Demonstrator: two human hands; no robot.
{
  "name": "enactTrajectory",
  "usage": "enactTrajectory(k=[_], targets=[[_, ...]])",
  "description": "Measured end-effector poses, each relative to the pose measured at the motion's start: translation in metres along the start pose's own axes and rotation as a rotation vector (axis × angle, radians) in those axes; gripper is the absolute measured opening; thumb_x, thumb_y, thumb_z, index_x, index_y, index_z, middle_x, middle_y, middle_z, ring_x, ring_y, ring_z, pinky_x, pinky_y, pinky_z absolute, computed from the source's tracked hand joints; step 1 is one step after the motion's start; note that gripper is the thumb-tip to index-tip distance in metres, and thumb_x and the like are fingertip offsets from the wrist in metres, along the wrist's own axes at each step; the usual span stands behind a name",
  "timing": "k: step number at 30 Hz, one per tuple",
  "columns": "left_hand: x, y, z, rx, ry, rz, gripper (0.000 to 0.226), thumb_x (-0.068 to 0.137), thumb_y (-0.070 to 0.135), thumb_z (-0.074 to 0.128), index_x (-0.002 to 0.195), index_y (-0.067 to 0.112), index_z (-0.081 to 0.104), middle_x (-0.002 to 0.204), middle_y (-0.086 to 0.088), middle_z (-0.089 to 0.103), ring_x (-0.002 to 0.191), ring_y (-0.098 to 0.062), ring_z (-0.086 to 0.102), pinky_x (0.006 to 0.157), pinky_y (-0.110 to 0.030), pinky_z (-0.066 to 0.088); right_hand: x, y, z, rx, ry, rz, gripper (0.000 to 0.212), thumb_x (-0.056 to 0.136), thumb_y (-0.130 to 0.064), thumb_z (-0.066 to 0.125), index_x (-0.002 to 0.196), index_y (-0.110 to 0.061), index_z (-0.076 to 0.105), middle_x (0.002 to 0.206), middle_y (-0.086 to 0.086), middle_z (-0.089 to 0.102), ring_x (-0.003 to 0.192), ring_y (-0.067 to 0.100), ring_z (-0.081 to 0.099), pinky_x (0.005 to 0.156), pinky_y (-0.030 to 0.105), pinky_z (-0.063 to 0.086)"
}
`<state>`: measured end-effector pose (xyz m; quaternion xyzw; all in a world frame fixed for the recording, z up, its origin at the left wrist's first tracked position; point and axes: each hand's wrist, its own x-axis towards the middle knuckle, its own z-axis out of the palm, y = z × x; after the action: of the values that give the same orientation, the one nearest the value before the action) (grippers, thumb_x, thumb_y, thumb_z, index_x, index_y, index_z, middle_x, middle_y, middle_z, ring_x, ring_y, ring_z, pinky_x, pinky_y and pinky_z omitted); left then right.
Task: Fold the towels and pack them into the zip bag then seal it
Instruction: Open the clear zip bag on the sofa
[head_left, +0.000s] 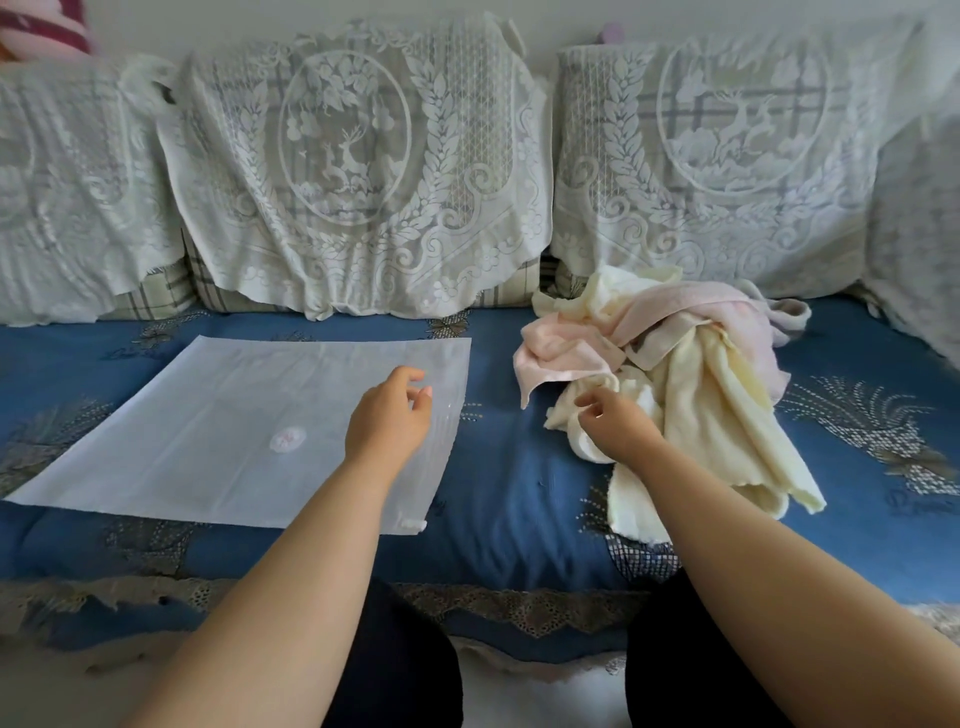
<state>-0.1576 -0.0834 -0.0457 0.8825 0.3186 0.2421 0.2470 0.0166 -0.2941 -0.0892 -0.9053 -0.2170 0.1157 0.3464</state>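
Observation:
A large frosted white zip bag (218, 431) lies flat on the blue sofa seat at the left, its zip strip along the right edge. My left hand (387, 415) hovers over that right edge with fingers loosely curled, holding nothing. To the right sits a crumpled heap of towels: a pink towel (654, 327) on top and a cream towel (727, 410) spilling toward me. My right hand (615, 421) is at the cream towel's left edge, fingertips pinching its fabric.
The blue patterned seat cover (509, 467) has a lace trim along its front edge. Lace-covered back cushions (353, 171) line the back. My dark-trousered knees (405, 665) press against the sofa front. Bare seat lies between bag and towels.

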Motion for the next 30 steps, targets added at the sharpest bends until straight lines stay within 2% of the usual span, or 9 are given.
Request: enactTrajectory(k=[5,9,11,15,19,23,25,27,30], targets=[[0.004,0.02,0.011,0.142,0.062,0.042,0.035,0.091,0.037,0.053,0.123,0.021,0.054,0.124,0.0,0.058,0.115,-0.025,0.049,0.086,-0.037,0.043,-0.004,-0.001,-0.007,0.039,0.012,-0.038,0.031,0.091,-0.017,0.046,0.118,-0.019,0.061,0.118,0.003,0.063,0.107,0.024,0.058,0.09,0.03,0.043],[0.007,0.008,0.046,0.491,-0.211,-0.029,0.088,0.082,0.062,0.054,0.149,0.021,0.016,0.157,-0.008,0.013,0.141,-0.03,0.014,0.108,-0.045,0.024,0.0,-0.019,0.014,0.1,-0.075,-0.166,0.032,0.089,-0.008,0.047,0.114,-0.016,0.064,0.114,0.001,0.066,0.105,0.02,0.06,0.088,0.025,0.045],[0.017,0.001,0.061,0.598,-0.295,-0.047,0.101,0.078,0.064,0.057,0.151,0.021,0.002,0.158,-0.006,0.002,0.144,-0.029,0.006,0.111,-0.047,0.016,0.001,-0.029,0.032,0.144,-0.169,-0.2,0.039,0.086,0.0,0.043,0.116,-0.014,0.064,0.115,0.0,0.066,0.103,0.016,0.06,0.083,0.019,0.045],[0.036,-0.013,0.071,0.663,-0.319,-0.117,0.082,0.08,0.042,0.061,0.146,0.016,0.018,0.14,-0.008,0.032,0.127,-0.028,0.035,0.088,-0.037,0.037,0.01,-0.045,0.068,0.187,-0.285,-0.222,0.042,0.087,0.0,0.039,0.118,-0.015,0.063,0.119,-0.003,0.065,0.102,0.011,0.059,0.083,0.018,0.046],[0.047,-0.022,0.057,0.644,-0.326,-0.184,0.031,0.083,0.017,0.055,0.114,0.014,0.059,0.115,-0.007,0.062,0.104,-0.029,0.06,0.068,-0.029,0.04,0.022,-0.063,0.095,0.246,-0.303,-0.231,0.045,0.085,0.003,0.036,0.116,-0.018,0.06,0.12,0.002,0.061,0.107,0.019,0.061,0.079,0.025,0.047],[0.048,-0.025,0.026,0.537,-0.1,-0.05,0.019,0.087,0.015,0.047,0.098,0.01,0.061,0.096,-0.014,0.067,0.085,-0.035,0.061,0.059,-0.03,0.036,0.032,-0.081,0.111,0.279,-0.225,-0.353,0.049,0.084,0.005,0.047,0.127,-0.019,0.045,0.15,0.004,0.021,0.107,0.018,0.055,0.092,0.035,0.049],[0.041,-0.023,0.012,0.45,0.042,0.036,0.022,0.089,0.018,0.045,0.102,0.011,0.061,0.083,-0.015,0.068,0.074,-0.036,0.06,0.055,-0.03,0.033,0.038,-0.092,0.112,0.334,-0.143,-0.36,0.067,0.086,-0.011,0.061,0.142,-0.03,0.03,0.158,0.0,0.002,0.114,0.013,0.049,0.093,0.033,0.048],[0.031,-0.02,0.002,0.306,0.159,0.147,0.021,0.088,0.019,0.047,0.101,0.011,0.062,0.07,-0.014,0.067,0.064,-0.037,0.059,0.051,-0.03,0.031,0.045,-0.102,0.11,0.297,-0.03,-0.358,0.079,0.082,-0.034,0.07,0.146,-0.039,0.023,0.159,0.001,-0.006,0.123,0.006,0.034,0.096,0.029,0.04],[0.014,-0.014,-0.008,0.084,0.214,0.34,0.013,0.087,0.019,0.05,0.09,0.01,0.06,0.056,-0.008,0.061,0.05,-0.035,0.054,0.045,-0.029,0.032,0.054,-0.111,0.103,0.026,0.11,-0.315,0.067,0.078,-0.049,0.069,0.137,-0.044,0.037,0.16,0.005,-0.006,0.14,0.025,0.021,0.105,0.044,0.031]])
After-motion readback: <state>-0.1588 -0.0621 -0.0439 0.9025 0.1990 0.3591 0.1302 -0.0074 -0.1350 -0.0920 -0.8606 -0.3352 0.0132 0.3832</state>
